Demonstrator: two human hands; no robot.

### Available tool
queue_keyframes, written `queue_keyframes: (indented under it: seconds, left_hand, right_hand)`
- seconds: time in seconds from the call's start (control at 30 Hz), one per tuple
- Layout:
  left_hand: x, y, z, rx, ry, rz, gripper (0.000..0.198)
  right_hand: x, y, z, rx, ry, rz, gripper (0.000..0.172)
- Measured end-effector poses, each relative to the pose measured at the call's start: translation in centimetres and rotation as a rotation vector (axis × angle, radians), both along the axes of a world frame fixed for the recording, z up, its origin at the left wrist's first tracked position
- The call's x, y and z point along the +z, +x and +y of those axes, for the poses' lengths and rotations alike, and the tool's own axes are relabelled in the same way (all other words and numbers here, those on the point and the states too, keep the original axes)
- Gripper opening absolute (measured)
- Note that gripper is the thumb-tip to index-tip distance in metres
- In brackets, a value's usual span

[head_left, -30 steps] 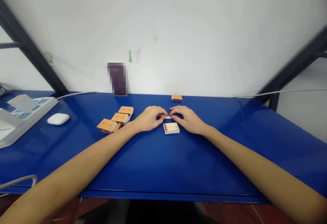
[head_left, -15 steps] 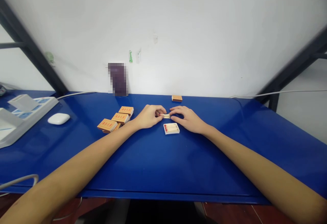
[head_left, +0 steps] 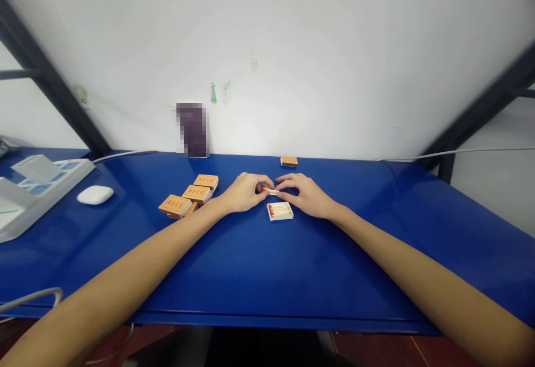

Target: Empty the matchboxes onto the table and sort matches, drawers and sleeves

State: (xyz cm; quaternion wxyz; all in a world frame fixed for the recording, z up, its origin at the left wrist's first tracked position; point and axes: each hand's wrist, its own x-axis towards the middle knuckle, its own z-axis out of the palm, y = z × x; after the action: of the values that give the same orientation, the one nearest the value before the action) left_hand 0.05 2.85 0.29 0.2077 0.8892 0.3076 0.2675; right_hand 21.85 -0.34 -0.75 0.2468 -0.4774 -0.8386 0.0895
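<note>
Between my two hands is a small bunch of matches (head_left: 271, 191), lying sideways with red heads toward the left. My left hand (head_left: 247, 191) pinches the head end with thumb and fingers. At the other end, my right hand (head_left: 303, 194) has its thumb and fingertips closed on the plain stick ends. Just in front of the hands, an open matchbox tray (head_left: 280, 218) lies on the blue table with several red-headed matches (head_left: 281, 209) inside. How many matches I hold cannot be made out.
Several orange matchboxes (head_left: 175, 205) are piled left of my left hand. One orange matchbox sleeve or box (head_left: 288, 161) lies by the wall. A white earbud case (head_left: 95, 194) and a white power strip (head_left: 62, 194) are farther left on the blue table (head_left: 259, 278).
My fingers have drawn slightly closer around the matches, which now look more tightly gathered. The tray and the matchboxes have stayed in place.
</note>
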Motion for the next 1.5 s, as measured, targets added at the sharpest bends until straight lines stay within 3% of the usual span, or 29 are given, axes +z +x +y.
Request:
queue_keyframes:
  seconds: [0.9,1.5]
  left_hand:
    - [-0.43,0.5,-0.11,0.003,0.187,0.078,0.018]
    - [-0.43,0.57,-0.35,0.003,0.058,-0.022,0.019]
  right_hand:
    - [-0.4,-0.15,0.18,0.025,0.041,0.027,0.017]
    - [-0.35,-0.07,0.27,0.035,0.059,0.011,0.024]
